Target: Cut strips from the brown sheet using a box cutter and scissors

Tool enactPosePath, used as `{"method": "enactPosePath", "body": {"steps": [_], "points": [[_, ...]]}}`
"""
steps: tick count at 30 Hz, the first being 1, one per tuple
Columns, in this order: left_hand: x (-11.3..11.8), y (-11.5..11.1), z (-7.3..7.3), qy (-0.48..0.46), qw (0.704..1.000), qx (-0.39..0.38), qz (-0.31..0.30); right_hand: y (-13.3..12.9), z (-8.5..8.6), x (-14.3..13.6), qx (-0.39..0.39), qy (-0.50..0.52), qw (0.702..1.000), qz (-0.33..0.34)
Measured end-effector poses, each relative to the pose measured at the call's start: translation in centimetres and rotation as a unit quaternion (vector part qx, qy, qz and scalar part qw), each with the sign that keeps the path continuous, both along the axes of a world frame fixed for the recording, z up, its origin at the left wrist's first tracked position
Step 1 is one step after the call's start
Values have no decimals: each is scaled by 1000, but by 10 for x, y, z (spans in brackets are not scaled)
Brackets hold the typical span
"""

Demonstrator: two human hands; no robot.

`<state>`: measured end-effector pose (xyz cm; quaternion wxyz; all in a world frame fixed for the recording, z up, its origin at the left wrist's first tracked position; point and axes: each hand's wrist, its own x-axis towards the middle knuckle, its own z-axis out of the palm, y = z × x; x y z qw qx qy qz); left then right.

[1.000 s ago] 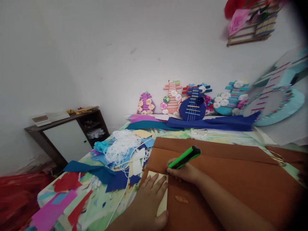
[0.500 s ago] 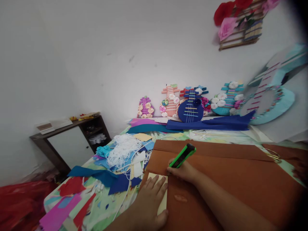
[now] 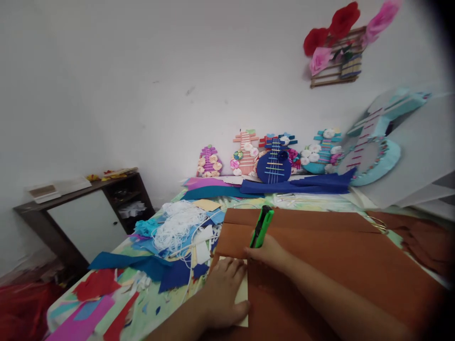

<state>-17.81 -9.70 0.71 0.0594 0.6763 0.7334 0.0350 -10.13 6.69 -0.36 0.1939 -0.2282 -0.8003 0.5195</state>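
Observation:
My left hand (image 3: 226, 292) lies flat with fingers stretched over a pale yellow strip of card (image 3: 243, 291), pressing it onto a large brown sheet (image 3: 330, 258). Just right of the strip's far end, my right hand (image 3: 269, 255) grips a green and black utility knife (image 3: 263, 226). The knife's handle points up, leaning slightly right. Its blade end is hidden behind my fingers, close to the strip's upper right corner. A crease runs across the brown sheet near its far edge.
White string (image 3: 179, 225) and paper scraps (image 3: 170, 272) crowd the table's left side. Brass-coloured scissors handles (image 3: 377, 223) show by the sheet's far right. Decorated paper lutes (image 3: 273, 163) stand along the wall. A low cabinet (image 3: 85, 227) is at left.
The knife has swung more upright, and my right hand has shifted slightly toward the strip. My left hand still presses the strip. The whole view has turned a little to the right.

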Motion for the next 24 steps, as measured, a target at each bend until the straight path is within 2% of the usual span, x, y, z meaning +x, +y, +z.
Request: {"method": "enactPosePath", "body": {"steps": [4, 8, 20, 24], "points": [[-3, -3, -12, -10, 1000, 7, 11, -7, -10, 5, -43, -6, 996, -76], [-5, -4, -13, -9, 1000, 10, -9, -6, -14, 8, -85, 55, 994, -50], [-6, -4, -16, -16, 998, 61, -3, -7, -18, 8, 33, 21, 999, -16], [-5, -3, -14, -18, 998, 60, -3, -6, -18, 8, 17, 27, 999, -9]]}}
